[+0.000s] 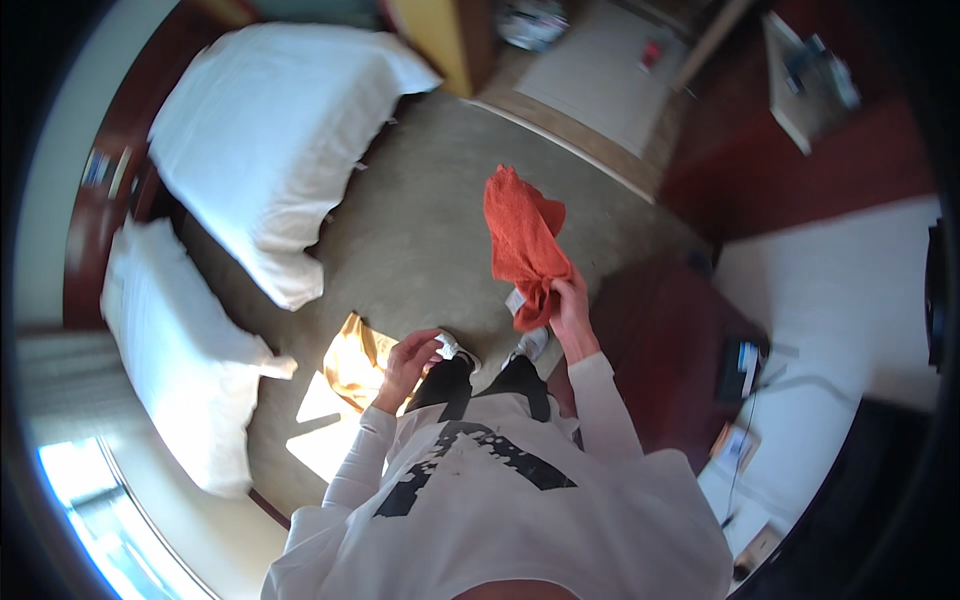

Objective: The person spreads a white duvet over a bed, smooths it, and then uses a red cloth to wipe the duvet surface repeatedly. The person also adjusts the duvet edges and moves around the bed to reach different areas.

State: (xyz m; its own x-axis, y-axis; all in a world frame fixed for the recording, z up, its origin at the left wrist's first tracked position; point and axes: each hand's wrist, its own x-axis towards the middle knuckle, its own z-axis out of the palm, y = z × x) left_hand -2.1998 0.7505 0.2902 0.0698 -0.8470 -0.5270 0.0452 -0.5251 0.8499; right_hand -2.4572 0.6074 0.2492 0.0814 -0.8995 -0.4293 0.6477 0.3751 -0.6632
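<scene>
An orange-red cloth, apparently terry, is bunched at its near end in my right hand. The rest of it stretches away over the grey floor, and a small white tag shows near the grip. My left hand is held in front of my left thigh, its fingers loosely curled with nothing seen in them. Below and beside it, a shiny yellow-gold item, maybe fabric or a bag, lies in bright sunlight on the floor.
Two beds, a far one and a near one, with white covers stand to the left. At the right runs a dark red cabinet. A small light-coloured table or shelf holding objects is at the upper right, beyond a doorway strip.
</scene>
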